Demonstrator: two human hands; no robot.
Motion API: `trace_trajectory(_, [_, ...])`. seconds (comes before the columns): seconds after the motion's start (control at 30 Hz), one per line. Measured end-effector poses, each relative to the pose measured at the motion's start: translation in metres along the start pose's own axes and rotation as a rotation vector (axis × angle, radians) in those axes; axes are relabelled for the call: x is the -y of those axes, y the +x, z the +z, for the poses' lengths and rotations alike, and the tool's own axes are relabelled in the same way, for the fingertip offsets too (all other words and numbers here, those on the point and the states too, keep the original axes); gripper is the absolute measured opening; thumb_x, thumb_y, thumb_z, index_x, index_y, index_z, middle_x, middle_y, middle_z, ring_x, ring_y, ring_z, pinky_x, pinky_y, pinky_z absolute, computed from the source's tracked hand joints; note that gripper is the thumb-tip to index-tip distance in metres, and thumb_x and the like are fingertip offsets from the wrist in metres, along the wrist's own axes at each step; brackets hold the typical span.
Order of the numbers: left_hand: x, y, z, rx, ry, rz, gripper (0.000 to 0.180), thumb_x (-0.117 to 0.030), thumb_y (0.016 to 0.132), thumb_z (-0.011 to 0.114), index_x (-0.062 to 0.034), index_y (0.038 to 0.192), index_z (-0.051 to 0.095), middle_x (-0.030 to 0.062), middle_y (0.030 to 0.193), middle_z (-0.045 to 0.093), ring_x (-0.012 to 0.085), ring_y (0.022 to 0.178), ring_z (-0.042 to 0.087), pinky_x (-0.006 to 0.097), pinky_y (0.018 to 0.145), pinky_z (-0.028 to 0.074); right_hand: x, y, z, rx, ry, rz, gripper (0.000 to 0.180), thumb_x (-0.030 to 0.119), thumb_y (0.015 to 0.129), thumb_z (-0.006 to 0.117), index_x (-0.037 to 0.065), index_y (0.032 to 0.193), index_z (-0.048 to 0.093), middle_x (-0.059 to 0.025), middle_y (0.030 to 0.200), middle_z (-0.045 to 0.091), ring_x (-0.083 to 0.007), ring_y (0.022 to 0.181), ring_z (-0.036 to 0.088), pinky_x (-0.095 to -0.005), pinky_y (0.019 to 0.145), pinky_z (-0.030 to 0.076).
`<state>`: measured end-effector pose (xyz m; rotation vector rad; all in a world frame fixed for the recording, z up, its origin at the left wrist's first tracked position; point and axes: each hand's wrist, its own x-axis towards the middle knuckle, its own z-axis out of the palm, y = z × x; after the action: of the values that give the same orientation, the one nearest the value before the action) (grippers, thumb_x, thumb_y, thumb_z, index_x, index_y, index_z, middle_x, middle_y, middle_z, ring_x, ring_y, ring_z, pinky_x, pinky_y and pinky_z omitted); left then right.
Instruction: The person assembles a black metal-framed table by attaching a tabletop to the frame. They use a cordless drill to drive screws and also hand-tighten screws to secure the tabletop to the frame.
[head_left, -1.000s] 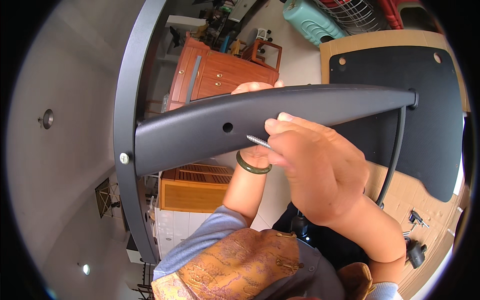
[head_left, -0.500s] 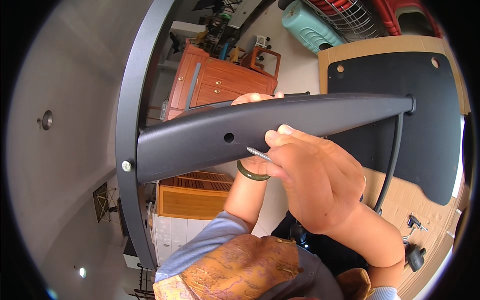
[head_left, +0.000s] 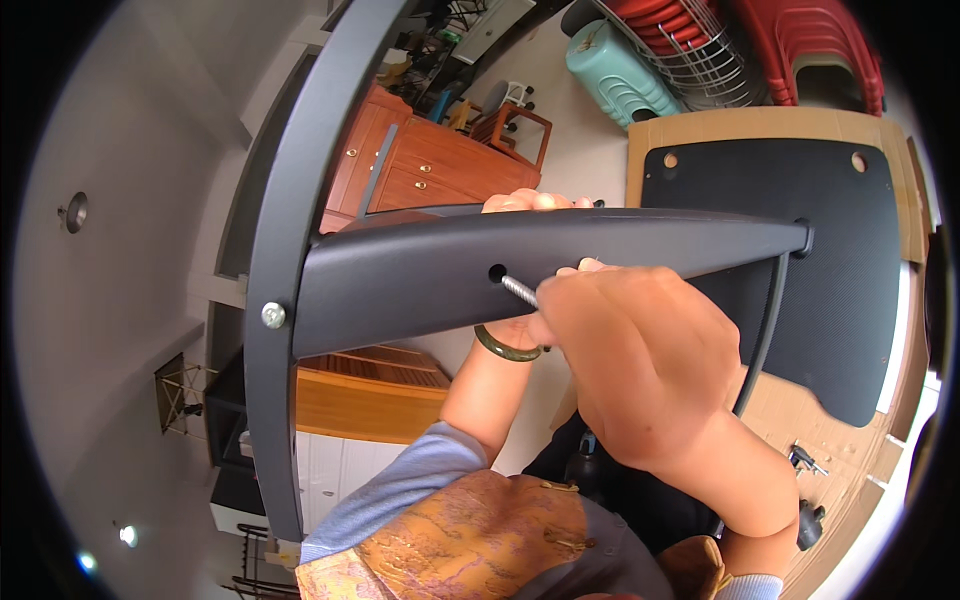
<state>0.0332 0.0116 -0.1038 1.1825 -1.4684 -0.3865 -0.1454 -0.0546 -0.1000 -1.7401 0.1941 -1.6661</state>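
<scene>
A long black tapered beam (head_left: 420, 262) crosses in front of me, its wide end against a curved black bar (head_left: 275, 240). Reaching behind the beam from below, my left hand (head_left: 530, 201) wraps over its far edge; the palm is hidden. On the near side my right hand (head_left: 650, 350) pinches a silver screw (head_left: 520, 292) between thumb and fingers. The screw's tip is at the edge of a round dark hole (head_left: 498, 273) in the beam's face; how far it is in, I cannot tell. A screw head (head_left: 273, 315) sits in the curved bar.
A black board (head_left: 790, 270) lies on cardboard (head_left: 790, 410) to the right, with small tools (head_left: 806, 460) nearby. A black tube (head_left: 768, 330) runs down from the beam's narrow end. Farther back are a reddish wooden cabinet (head_left: 455, 165), a teal stool (head_left: 620, 75) and red stools (head_left: 815, 45).
The screw's tip has come from below and right of the hole up to its edge. Beam and surroundings have shifted slightly in view. Both hands keep their grips.
</scene>
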Motion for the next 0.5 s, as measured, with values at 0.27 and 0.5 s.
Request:
trace_trajectory(0.27, [-0.011,0.007,0.006,0.062,-0.855,-0.210,0.028,-0.016,0.089,0.060,0.0001,0.111,0.054,0.0123,0.113,0.057,0.0244,0.104,0.059,0.036,0.092,0.051,0.014,0.017,0.020,-0.078,-0.047,-0.040,0.018,0.000,0.072,0.069,0.004,0.087,0.060,-0.0089,0.072,0.056,-0.0247,0.061,0.055,-0.0308,0.055,0.046])
trace_trajectory(0.5, [-0.014,0.007,-0.005,0.042,-0.910,-0.250,0.036,-0.022,0.084,0.066,-0.0014,0.112,0.056,0.0086,0.114,0.058,0.0176,0.105,0.056,0.032,0.094,0.045,0.029,0.010,0.034,-0.186,-0.193,-0.071,0.012,0.003,0.076,0.068,0.004,0.084,0.059,-0.0088,0.070,0.054,-0.0243,0.061,0.055,-0.0320,0.055,0.045])
